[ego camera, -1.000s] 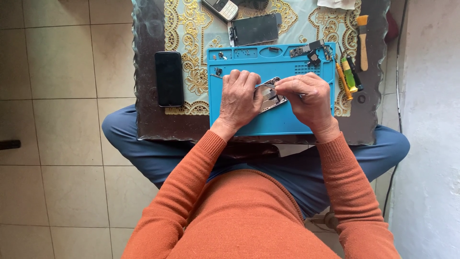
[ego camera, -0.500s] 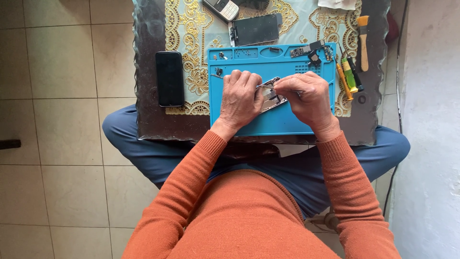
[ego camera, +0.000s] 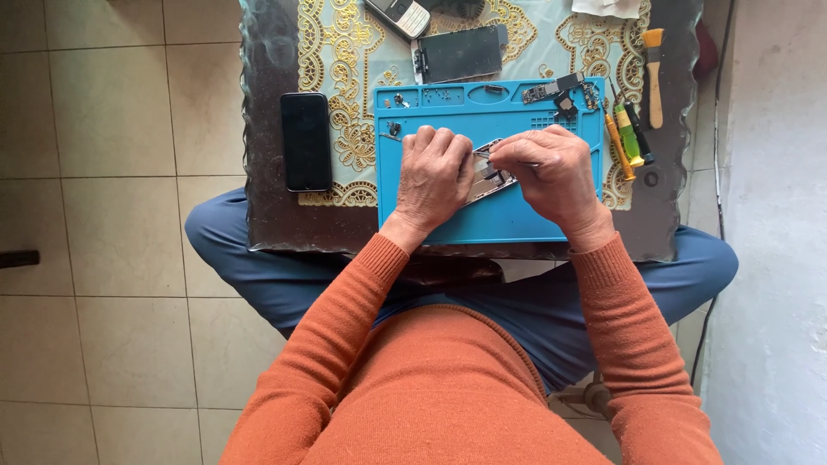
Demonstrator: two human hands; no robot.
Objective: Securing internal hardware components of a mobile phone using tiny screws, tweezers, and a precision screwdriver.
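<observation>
Opened phone (ego camera: 489, 175) on mat (ego camera: 517, 220), smartphone (ego camera: 306, 141) left of it.

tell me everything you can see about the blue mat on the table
The blue work mat is a flat rectangle, rubbery-looking, lying square on a small glass-topped table over a gold-patterned cloth. Its far edge has moulded trays holding tiny parts and a small circuit board. The left hand and right hand rest on its middle, holding an opened phone body against it. A black phone lies apart to its left; screwdrivers lie beside its right edge.
</observation>
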